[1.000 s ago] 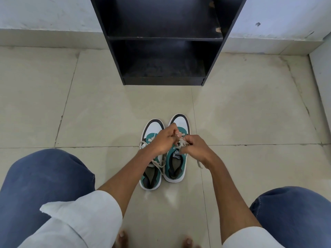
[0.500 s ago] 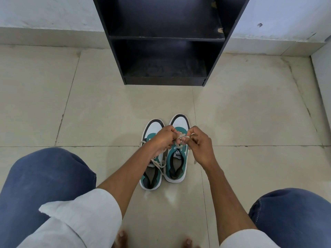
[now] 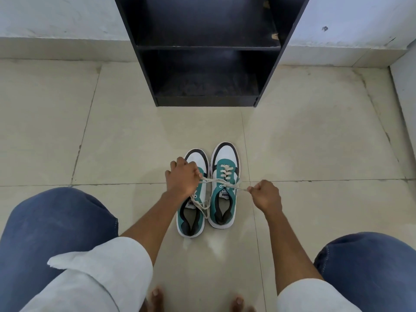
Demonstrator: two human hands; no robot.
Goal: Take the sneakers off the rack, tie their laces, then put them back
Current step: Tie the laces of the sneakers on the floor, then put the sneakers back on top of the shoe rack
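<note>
Left hand [image 3: 182, 177]: closed on one end of the lace, fingers curled, knuckles up; it sits over the forepart of the left sneaker and hides that shoe's upper eyelets.
Right hand [image 3: 265, 194]: closed in a pinch on the other end of the lace; it is off to the outer side of the right sneaker, clear of the shoe and above the floor.
Lace [image 3: 221, 183]: cream, drawn taut between the two hands, crossing the right sneaker just above its tongue label. Whether a knot has formed at the crossing cannot be told.
Right sneaker [image 3: 224, 188]: between the two hands, upright on the floor, toe pointing away from the person; white toe with black rim, teal upper, laced through the eyelets.
Left sneaker [image 3: 191, 218]: under and just behind the left hand, touching or nearly touching the right sneaker along its inner side; set slightly nearer the person. A loose lace [image 3: 203, 208] lies slack over its opening.
Rack [image 3: 208, 50]: black, open-fronted, well ahead of both hands, against the wall; the two shelves in view show no shoes.
Floor [image 3: 315, 143]: pale tiles, carrying both sneakers and the rack.
Person: squatting, blue-trousered knees to either side, white sleeves rolled at the forearms, bare toes at the bottom edge.
</note>
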